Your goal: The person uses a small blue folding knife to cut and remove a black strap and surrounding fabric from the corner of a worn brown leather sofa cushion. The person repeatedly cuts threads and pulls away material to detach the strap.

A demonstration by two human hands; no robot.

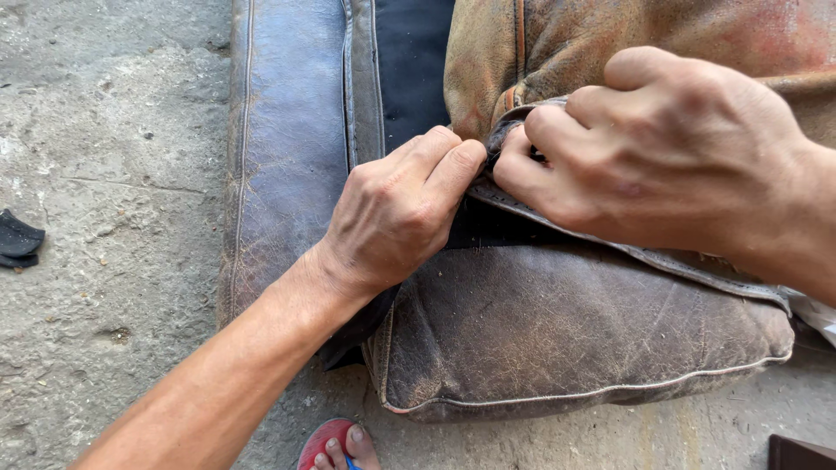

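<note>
A worn brown leather cushion [557, 339] lies on the concrete floor, its cover cracked and scuffed. My left hand [396, 213] presses its fingertips on the cover's open seam edge [610, 248] near the middle. My right hand [662, 148] is closed on the same seam edge just to the right, pinching the leather flap. The two hands almost touch. Dark inner fabric [496, 228] shows under the seam between them.
A long blue-grey leather panel [283, 148] with a dark strip lies to the left of the cushion. A small black scrap [17, 239] sits on the rough concrete floor [104, 130] at far left. My foot in a red sandal [335, 446] shows at the bottom.
</note>
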